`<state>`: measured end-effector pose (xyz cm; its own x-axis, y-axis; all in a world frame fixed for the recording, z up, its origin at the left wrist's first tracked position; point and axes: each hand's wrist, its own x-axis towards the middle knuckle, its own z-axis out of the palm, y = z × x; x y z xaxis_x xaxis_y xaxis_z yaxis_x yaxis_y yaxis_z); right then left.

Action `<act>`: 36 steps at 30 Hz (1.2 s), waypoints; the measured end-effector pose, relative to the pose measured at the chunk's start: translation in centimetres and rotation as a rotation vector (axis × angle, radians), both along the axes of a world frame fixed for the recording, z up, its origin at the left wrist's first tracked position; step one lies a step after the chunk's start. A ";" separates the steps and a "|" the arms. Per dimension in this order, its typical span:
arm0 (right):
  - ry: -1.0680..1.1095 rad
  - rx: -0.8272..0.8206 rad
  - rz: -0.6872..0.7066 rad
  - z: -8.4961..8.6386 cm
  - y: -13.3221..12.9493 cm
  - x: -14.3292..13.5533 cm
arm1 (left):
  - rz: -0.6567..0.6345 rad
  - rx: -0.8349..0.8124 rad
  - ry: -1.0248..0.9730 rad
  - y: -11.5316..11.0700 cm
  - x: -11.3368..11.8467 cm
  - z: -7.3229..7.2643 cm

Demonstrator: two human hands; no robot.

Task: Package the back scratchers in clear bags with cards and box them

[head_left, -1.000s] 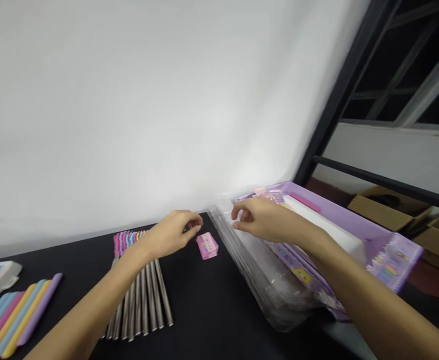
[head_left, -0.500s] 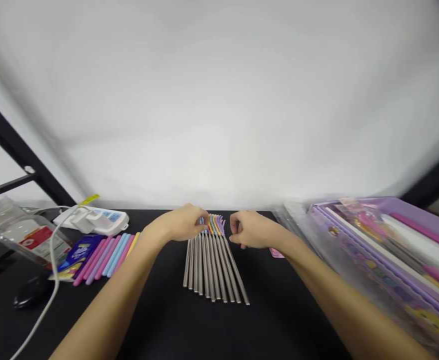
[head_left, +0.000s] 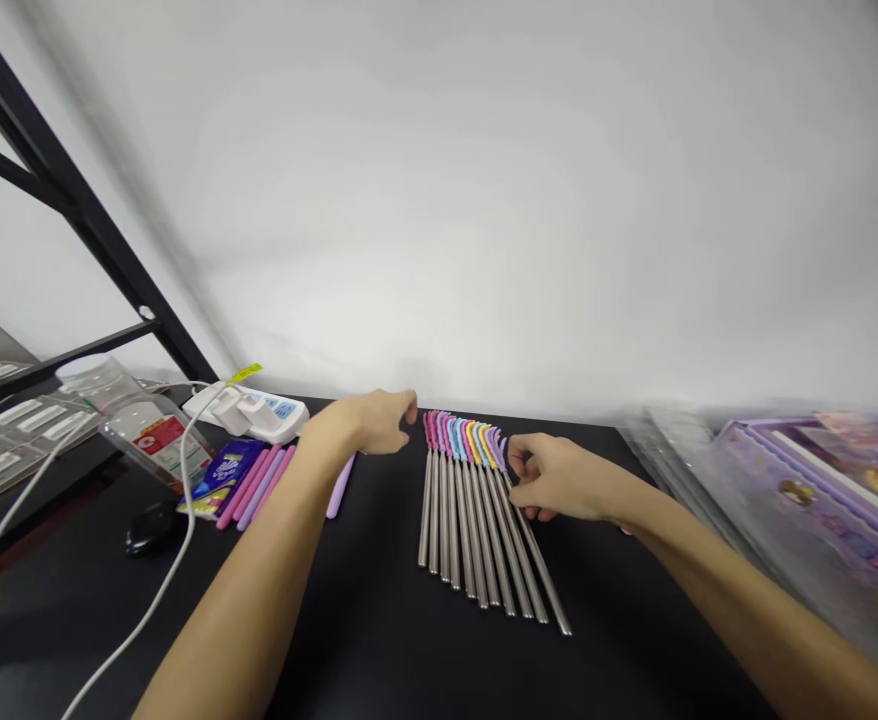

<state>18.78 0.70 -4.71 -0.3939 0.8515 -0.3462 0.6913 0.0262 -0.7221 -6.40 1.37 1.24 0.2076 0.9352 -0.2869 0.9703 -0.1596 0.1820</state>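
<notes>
Slim, multicolour-tipped silver metal rods [head_left: 479, 520] lie between your left hand [head_left: 373, 421], empty and half-curled, and your right hand [head_left: 563, 477] (grip unclear).

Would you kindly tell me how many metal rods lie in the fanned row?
11 metal rods, side by side on the black table, the rightmost nearest the right hand, which could hide another.

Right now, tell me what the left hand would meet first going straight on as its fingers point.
Most likely the magenta end of the leftmost metal rod, just to the right of the left hand; the hand's height is unclear, so it might pass above.
</notes>
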 end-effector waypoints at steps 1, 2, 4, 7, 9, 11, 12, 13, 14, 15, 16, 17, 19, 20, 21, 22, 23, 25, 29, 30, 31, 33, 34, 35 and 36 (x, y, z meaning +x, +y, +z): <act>0.009 -0.011 -0.009 0.0 0.0 0.0 | 0.027 -0.008 0.027 0.0 -0.7 0.1; 0.025 -0.029 -0.021 0.1 0.0 0.0 | 0.048 -0.025 0.053 0.1 -1.4 0.1; 0.077 -0.066 -0.045 0.6 0.0 0.1 | 0.076 -0.064 0.090 0.1 -2.3 0.1; 0.174 -0.086 -0.069 1.8 -0.1 0.2 | 0.091 -0.111 0.096 0.2 -2.9 -0.2; 0.243 -0.077 -0.077 2.5 -0.2 0.2 | 0.105 -0.130 0.082 0.3 -2.8 -0.5; 0.298 -0.085 -0.081 2.9 -0.4 0.1 | 0.125 -0.148 0.070 0.4 -2.7 -0.6; 0.317 -0.092 -0.084 3.0 -0.5 0.0 | 0.138 -0.155 0.067 0.4 -2.7 -0.7; 0.327 -0.100 -0.088 3.0 -0.5 -0.1 | 0.151 -0.161 0.063 0.5 -2.7 -0.8; 0.331 -0.109 -0.094 3.1 -0.6 -0.2 | 0.162 -0.166 0.056 0.5 -2.7 -0.8; 0.335 -0.117 -0.102 3.1 -0.6 -0.3 | 0.171 -0.171 0.046 0.5 -2.8 -0.9; 0.342 -0.125 -0.112 3.0 -0.7 -0.3 | 0.180 -0.177 0.034 0.6 -2.8 -1.0; 0.352 -0.133 -0.123 3.0 -0.7 -0.4 | 0.186 -0.184 0.021 0.6 -2.8 -1.1; 0.397 -0.148 -0.154 3.0 -0.6 -0.4 | 0.191 -0.200 -0.002 0.7 -2.8 -1.3; 0.431 -0.151 -0.179 3.0 -0.6 -0.5 | 0.191 -0.207 -0.009 0.7 -2.6 -1.5; 0.468 -0.152 -0.207 3.0 -0.6 -0.5 | 0.187 -0.211 -0.010 0.8 -2.4 -1.6; 0.502 -0.151 -0.232 3.1 -0.6 -0.5 | 0.183 -0.211 -0.005 0.9 -2.2 -1.7; 0.533 -0.146 -0.253 3.2 -0.6 -0.5 | 0.178 -0.203 0.005 1.0 -1.9 -1.8; 0.590 -0.124 -0.282 3.3 -0.6 -0.5 | 0.169 -0.154 0.036 1.2 -1.1 -2.1; 0.731 -0.025 -0.330 3.2 -0.3 -0.2 | 0.162 0.001 0.070 1.3 0.3 -2.7; 0.761 0.004 -0.353 3.2 -0.1 0.0 | 0.168 0.026 0.071 1.2 0.5 -2.9; 0.788 0.031 -0.378 3.2 0.0 0.1 | 0.178 0.043 0.070 1.2 0.6 -3.1; 0.835 0.081 -0.431 3.2 0.1 0.4 | 0.197 0.066 0.060 1.2 0.6 -3.4; 0.856 0.100 -0.452 3.2 0.2 0.5 | 0.199 0.073 0.049 1.3 0.5 -3.4; 0.875 0.116 -0.470 3.3 0.2 0.6 | 0.191 0.077 0.031 1.4 0.3 -3.4; 0.893 0.132 -0.488 3.4 0.2 0.7 | 0.175 0.078 0.008 1.5 0.2 -3.3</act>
<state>19.44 0.86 -1.35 -0.0621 0.9980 0.0113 -0.1408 0.0024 -0.9900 -6.23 2.83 -2.09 0.0376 0.9762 -0.2136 0.9859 -0.0013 0.1675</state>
